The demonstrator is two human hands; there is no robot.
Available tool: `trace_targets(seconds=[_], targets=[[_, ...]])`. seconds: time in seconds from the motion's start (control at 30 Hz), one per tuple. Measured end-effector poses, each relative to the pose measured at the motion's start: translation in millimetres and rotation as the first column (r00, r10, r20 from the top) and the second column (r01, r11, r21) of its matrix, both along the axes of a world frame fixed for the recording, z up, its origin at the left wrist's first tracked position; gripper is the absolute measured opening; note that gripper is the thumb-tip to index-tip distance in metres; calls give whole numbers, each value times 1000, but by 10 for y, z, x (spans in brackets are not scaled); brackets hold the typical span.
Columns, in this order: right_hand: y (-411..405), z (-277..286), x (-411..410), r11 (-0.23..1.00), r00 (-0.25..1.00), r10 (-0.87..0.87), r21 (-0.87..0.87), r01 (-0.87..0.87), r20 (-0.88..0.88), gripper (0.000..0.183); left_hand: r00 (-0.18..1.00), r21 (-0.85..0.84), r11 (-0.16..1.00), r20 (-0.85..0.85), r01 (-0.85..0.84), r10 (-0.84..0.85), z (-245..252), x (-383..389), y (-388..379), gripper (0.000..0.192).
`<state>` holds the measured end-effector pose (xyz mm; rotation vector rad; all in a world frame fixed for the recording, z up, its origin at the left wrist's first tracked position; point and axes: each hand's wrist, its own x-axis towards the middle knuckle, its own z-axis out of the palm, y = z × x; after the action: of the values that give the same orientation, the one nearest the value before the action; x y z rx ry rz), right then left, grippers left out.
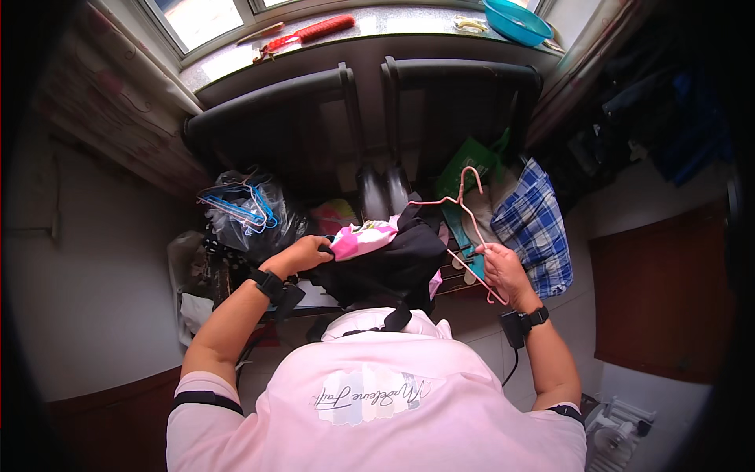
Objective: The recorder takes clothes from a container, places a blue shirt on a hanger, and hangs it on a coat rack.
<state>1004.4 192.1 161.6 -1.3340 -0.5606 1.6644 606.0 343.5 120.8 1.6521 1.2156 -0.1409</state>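
A black garment [383,271] with a pink-and-white patterned lining or part [368,239] spreads across the middle before me. My left hand [304,255] pinches its left edge between thumb and fingers. In my right hand [502,268] is a pink clothes hanger [463,203], gripped along one side, its hook pointing up and away from me. The hanger's left arm reaches the garment's dark upper corner; whether it lies inside the cloth I cannot tell. The hanger's lower bar runs down towards the right, below my fingers.
Beyond stands a dark chair-like bench [283,112]. Blue and white hangers [242,206] lie on a clear plastic bag [227,227] at left. At right are a blue plaid cloth [534,230] and a green bag [469,162]. The windowsill holds a teal basin [513,23] and a red brush-like object [327,28].
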Motion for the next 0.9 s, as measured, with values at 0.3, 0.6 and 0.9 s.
trace_targets(seconds=[0.3, 0.6, 0.9], targets=[[-164, 577, -397, 983, 974, 181, 7, -183, 133, 20, 976, 198, 977, 214, -86, 43, 130, 204, 125, 51], [-190, 964, -638, 931, 942, 309, 159, -328, 130, 21, 952, 158, 981, 299, -108, 57, 119, 971, 32, 99], [-275, 1317, -707, 928, 954, 184, 276, -248, 239, 20, 848, 30, 962, 479, -272, 225, 475, 958, 241, 26]])
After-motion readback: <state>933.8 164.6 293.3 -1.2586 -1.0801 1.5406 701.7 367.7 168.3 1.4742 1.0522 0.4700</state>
